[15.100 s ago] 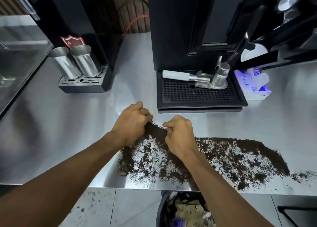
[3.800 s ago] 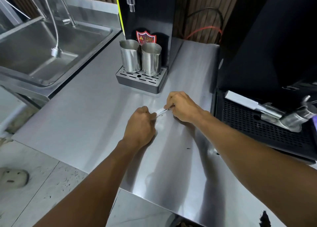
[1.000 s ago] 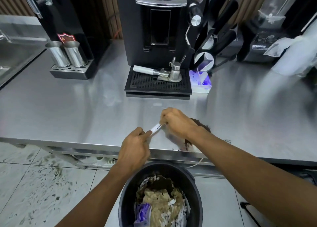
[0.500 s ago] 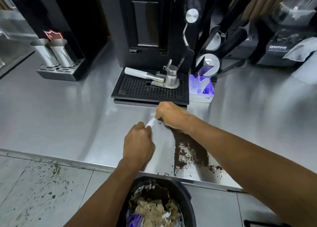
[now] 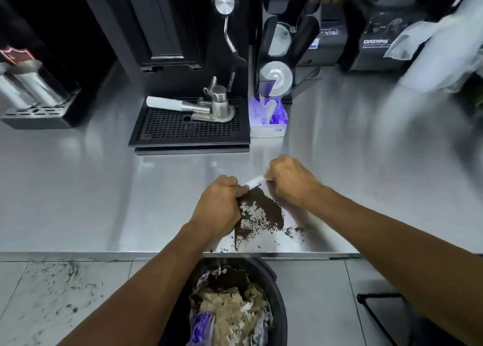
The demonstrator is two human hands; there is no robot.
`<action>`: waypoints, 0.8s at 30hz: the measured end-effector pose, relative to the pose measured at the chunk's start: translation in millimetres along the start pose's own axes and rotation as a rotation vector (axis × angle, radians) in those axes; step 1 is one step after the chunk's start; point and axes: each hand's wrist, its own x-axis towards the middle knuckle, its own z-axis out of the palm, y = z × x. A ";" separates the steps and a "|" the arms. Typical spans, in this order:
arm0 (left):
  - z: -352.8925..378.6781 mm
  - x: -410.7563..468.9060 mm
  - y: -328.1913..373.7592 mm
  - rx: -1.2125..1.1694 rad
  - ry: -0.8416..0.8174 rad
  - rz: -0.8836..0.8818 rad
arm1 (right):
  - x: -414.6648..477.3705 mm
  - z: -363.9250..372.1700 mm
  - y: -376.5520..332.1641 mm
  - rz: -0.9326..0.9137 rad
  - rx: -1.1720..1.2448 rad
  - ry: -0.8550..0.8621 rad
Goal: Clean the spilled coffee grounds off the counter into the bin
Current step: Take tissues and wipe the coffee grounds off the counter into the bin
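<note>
Both ends white strip point(image 5: 253, 182) pinched, left hand point(image 5: 217, 209), right hand point(image 5: 290, 182); grounds point(image 5: 262, 211) beside fingers point(image 5: 230, 186).

Bare left hand point(image 5: 218, 209), bare right hand point(image 5: 291, 179), both forearms bare

café bar; espresso machine point(image 5: 167, 32), steel counter point(image 5: 366, 162)

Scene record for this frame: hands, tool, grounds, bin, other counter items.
left hand: grips one end of the white strip
right hand: pinches the other end
white strip: held low at the far edge of the grounds
coffee grounds: dark patch between the hands, trailing to the front edge of the counter
bin: on the floor below that edge, holding trash
other: portafilter on drip tray; tissue pack beside the tray
</note>
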 end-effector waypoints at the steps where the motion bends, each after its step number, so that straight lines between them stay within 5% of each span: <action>1: 0.3 1.2 -0.6 -0.005 -0.014 0.027 | -9.3 -2.9 -1.2 0.034 0.016 0.004; 12: -11.5 32.9 -10.1 -0.054 -0.221 0.359 | -69.1 -2.7 -26.1 0.473 0.146 0.062; 24: -22.0 27.4 -23.4 -0.138 -0.275 0.458 | -75.6 23.6 -84.2 0.750 0.097 0.113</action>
